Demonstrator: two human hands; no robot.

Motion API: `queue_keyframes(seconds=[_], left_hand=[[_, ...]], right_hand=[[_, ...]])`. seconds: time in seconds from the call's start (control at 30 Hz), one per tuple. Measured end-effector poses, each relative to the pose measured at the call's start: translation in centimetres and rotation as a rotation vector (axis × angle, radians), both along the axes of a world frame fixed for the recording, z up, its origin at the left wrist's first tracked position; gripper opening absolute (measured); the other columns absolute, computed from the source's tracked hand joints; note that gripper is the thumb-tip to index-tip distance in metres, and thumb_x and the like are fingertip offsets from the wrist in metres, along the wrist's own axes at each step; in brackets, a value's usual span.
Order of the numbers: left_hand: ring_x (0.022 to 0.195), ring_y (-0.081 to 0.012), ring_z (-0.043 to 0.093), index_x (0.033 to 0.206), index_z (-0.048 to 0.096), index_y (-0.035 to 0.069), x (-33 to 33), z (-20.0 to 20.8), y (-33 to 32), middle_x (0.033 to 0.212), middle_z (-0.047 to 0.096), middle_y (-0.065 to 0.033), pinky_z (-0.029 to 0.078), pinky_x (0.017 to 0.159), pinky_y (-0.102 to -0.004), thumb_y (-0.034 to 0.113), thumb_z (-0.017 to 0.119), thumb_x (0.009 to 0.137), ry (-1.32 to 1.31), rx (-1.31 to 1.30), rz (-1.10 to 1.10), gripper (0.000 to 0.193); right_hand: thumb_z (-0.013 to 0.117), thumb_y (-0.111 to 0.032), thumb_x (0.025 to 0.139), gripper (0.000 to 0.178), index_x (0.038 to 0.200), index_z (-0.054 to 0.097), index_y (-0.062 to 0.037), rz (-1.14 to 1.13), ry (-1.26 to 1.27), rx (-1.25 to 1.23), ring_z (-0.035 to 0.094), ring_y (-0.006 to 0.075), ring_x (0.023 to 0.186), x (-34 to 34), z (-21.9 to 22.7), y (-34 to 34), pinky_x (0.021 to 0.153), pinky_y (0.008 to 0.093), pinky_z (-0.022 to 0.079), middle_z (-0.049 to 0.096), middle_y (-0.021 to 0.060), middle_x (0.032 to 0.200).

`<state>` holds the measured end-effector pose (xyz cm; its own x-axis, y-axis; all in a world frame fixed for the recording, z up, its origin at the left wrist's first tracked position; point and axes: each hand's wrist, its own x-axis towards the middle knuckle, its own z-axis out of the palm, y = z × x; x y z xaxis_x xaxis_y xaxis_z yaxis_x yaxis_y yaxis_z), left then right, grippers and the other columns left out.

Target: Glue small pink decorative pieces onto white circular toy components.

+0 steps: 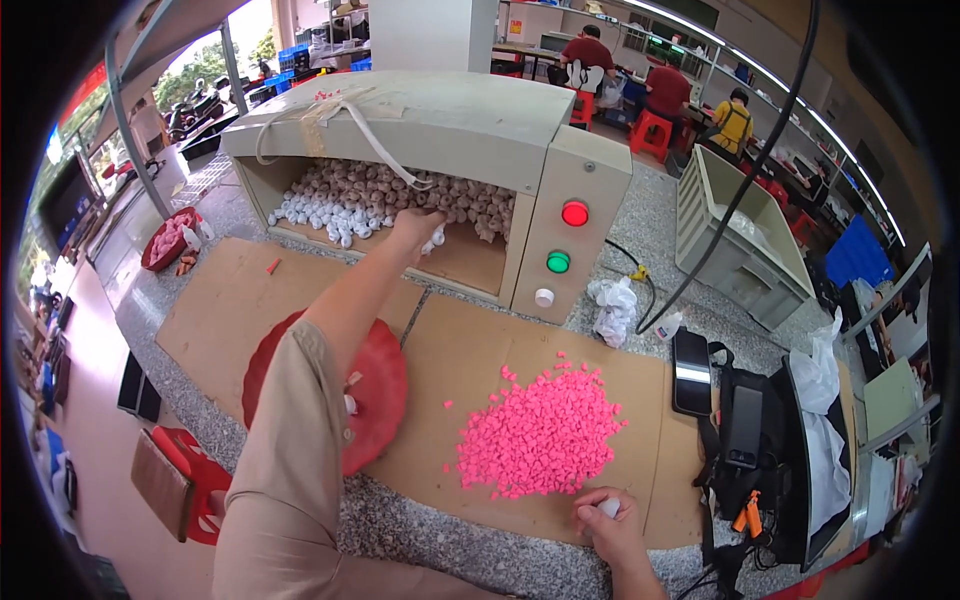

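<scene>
Left hand: eleven o'clock, in the grey housing at rounded pieces; opening and grip I cannot tell.
Right hand: five o'clock, nearly closed around a white piece, beside the pink bits.
Wall notice: twelve o'clock, writing too small to read.

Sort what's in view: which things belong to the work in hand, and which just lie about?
Likely in use: left hand inside box, at white balls; right hand holding white piece; pink bits; red dish.
Likely lying about: phone; crumpled plastic bag.
</scene>
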<state>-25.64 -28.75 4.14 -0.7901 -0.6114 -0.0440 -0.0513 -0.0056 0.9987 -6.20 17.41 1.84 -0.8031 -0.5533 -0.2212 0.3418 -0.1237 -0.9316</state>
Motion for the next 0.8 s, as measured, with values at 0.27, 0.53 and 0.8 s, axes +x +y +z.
queue_keyframes(seconds=[0.27, 0.53, 0.8], left_hand=[[0.058, -0.0146, 0.056, 0.096, 0.062, 0.014, 22.5, 2.3, 22.2, 0.069, 0.055, -0.0065, 0.047, 0.051, -0.0296, 0.023, 0.06, 0.072, 0.082, -0.851, -0.987, 0.026], [0.077, -0.02, 0.049, 0.099, 0.056, 0.017, 29.7, -2.9, 30.5, 0.076, 0.047, -0.0034, 0.044, 0.054, -0.032, 0.026, 0.063, 0.064, 0.24, -1.42, -0.717, 0.037], [0.092, -0.0276, 0.045, 0.119, 0.042, 0.015, 32.1, -2.1, 29.4, 0.107, 0.044, -0.0123, 0.039, 0.076, -0.0363, 0.033, 0.066, 0.063, 0.181, -1.325, -0.673, 0.063]], right_hand=[[0.058, -0.01, 0.077, 0.009, 0.079, 0.052, -0.0037, -0.238, -0.146, -0.177, 0.048, 0.0094, 0.053, -1.3, 0.5, -0.2, 0.046, 0.023, 0.039, 0.051, 0.0034, 0.063], [0.062, -0.014, 0.076, 0.013, 0.078, 0.054, -0.0043, -0.149, 0.026, -0.125, 0.046, 0.0053, 0.052, 0.1, 0.4, -1.2, 0.046, 0.0198, 0.038, 0.05, -0.0003, 0.063], [0.06, -0.018, 0.077, 0.022, 0.087, 0.048, -0.004, -0.21, 0.175, -0.025, 0.048, 0.0075, 0.054, 1.4, -0.4, -1.8, 0.048, 0.0216, 0.043, 0.049, 0.0006, 0.066]])
